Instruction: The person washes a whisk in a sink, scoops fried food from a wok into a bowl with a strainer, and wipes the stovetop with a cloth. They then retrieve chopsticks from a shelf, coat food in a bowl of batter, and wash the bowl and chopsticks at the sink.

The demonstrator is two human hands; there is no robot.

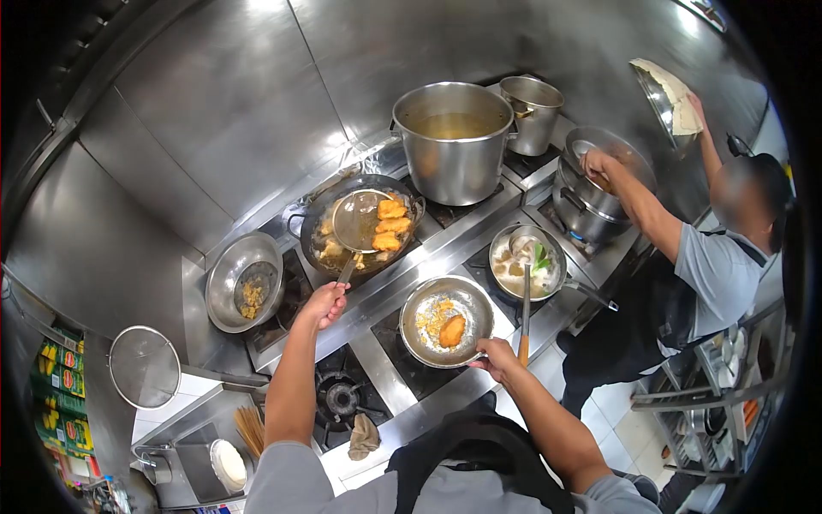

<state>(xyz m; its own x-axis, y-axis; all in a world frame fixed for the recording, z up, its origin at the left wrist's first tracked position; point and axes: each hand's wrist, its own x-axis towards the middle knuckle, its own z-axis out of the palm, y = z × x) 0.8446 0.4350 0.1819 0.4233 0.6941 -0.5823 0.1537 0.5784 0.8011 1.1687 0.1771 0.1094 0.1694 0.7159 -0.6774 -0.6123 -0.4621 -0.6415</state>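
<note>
My left hand (326, 306) is closed round the handle of a round skimmer (355, 221), held over a dark wok (321, 206) of oil. Several golden fried pieces (391, 224) lie at the skimmer's right side, and others float in the oil. My right hand (495, 360) grips the rim of a metal bowl (411, 343) at its lower right. Inside that bowl are one fried piece (451, 331) and loose yellow crumbs (437, 313).
A large stockpot (454, 163) and a smaller pot (533, 124) stand behind. Right of my bowl is a pan (561, 283) with a ladle. A co-worker (719, 265) reaches over a steel pot (599, 206), holding up a lid. At left are a bowl (224, 291) and a strainer (145, 367).
</note>
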